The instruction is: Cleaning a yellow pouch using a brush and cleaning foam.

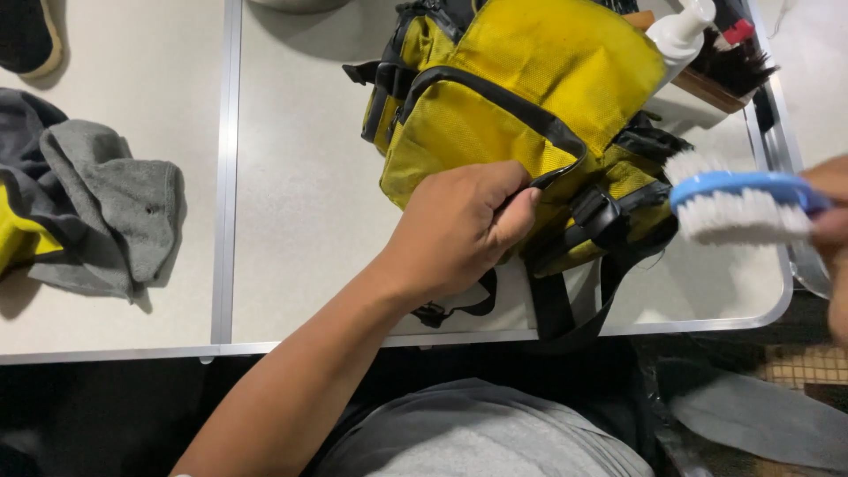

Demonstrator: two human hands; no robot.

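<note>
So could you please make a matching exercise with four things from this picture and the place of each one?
Things:
1. yellow bag
2. blue brush
3. grey cloth
4. white bottle

Places:
A. far left of the table
B. top right, behind the bag
C. in the right hand
D. gripped by the left hand

Pairs: 1-D, 2-C, 3-A, 4-B

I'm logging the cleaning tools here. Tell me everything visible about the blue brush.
The blue brush has a glossy, plastic-looking blue back and dense white bristles along its lower side and tip. It lies roughly level at the yellow bag's right end, bristle tip against a black strap. The right hand grips its handle at the frame edge.
</note>
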